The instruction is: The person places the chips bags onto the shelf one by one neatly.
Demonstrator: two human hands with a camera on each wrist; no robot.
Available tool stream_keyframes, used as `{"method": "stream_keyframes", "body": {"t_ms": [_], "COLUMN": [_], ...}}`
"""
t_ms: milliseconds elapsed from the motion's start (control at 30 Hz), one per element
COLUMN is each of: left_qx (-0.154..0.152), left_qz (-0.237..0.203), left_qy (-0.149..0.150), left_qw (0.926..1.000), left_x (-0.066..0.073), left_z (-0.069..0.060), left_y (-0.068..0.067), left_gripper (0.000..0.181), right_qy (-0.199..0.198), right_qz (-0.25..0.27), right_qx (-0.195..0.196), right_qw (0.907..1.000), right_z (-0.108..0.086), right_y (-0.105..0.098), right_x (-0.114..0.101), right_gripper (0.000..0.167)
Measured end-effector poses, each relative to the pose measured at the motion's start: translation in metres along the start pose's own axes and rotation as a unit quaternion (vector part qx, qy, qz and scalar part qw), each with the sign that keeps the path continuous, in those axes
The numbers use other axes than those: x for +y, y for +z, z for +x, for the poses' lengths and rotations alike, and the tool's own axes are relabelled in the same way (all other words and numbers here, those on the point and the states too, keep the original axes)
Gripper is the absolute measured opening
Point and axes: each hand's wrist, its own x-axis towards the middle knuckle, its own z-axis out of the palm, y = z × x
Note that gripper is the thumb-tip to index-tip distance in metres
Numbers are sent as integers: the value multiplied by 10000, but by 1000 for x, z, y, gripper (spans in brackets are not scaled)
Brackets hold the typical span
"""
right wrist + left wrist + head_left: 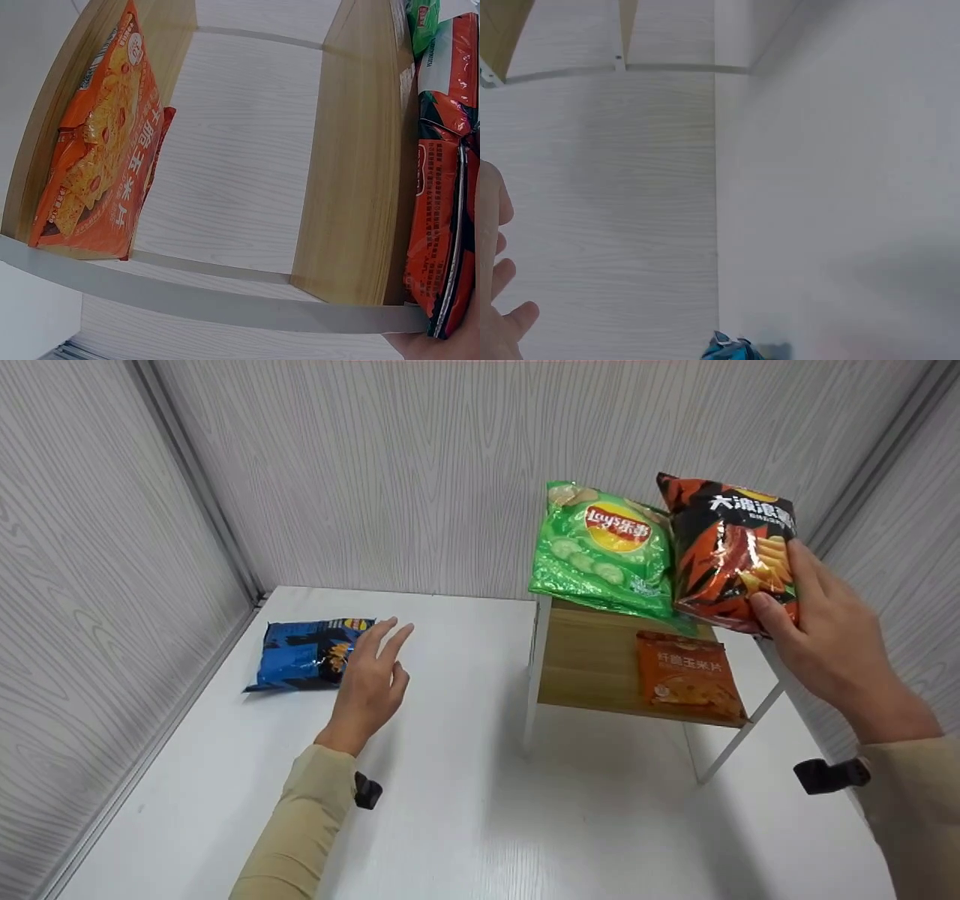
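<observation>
My right hand [836,630] grips a black and red chip bag [731,555] by its right side, thumb on the front, at the top of a small two-tier shelf. In the right wrist view the bag's red back [435,210] lies along the upper board. To its left a green chip bag [600,551] rests on top of the shelf. My left hand [371,682] hangs over the table with loosely bent fingers and holds nothing. A blue chip bag [300,652] lies on the table just left of that hand.
An orange corn chip bag [690,675] lies on the shelf's lower wooden board [585,660]. Thin white legs [532,690] carry the shelf on the white table [450,810]. Grey wood-grain panels [420,472] stand behind and on both sides.
</observation>
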Motion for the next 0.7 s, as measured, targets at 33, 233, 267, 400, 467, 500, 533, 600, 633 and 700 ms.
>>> {"method": "stream_keyframes", "body": {"t_ms": [33,233,267,400,467,500,533,600,633,700], "left_qx": [-66,-596,-722,-1240,-1418,-1470,-1511,-1563,-1618,-1709], "left_qz": [67,292,327,478,551,578,599,632,652,682], "left_qy": [-105,-859,-1001,-1493,-1665,-1724,-1774,-1851,-1903,-1974], "left_qw": [9999,9941,9918,9798,9742,9723,9706,9681,9661,9629], "left_x": [-5,-35,-39,-53,-58,-60,-62,-64,-65,-67], "left_z": [0,-1,-1,-5,-7,-8,-9,-11,-11,-9], "left_y": [1,7,8,14,16,18,19,20,21,21], "left_gripper": [58,61,62,72,76,77,78,78,78,78], "right_qy": [0,3,-2,-13,-24,-32,-39,-40,-47,-45], "right_qz": [-2,6,1,-12,-8,0,12,31,36,49], "right_qx": [1,-55,-57,-53,-48,-49,-49,-59,-58,-52], "right_qw": [10000,10000,10000,10000,10000,10000,10000,10000,10000,10000], "right_z": [0,0,0,0,0,0,0,0,0,1], "right_y": [0,-1,-1,-1,-1,0,0,1,1,1], "right_x": [0,0,0,-1,-1,-1,-1,0,0,0], "right_gripper": [74,73,73,74,74,74,74,73,73,73]}}
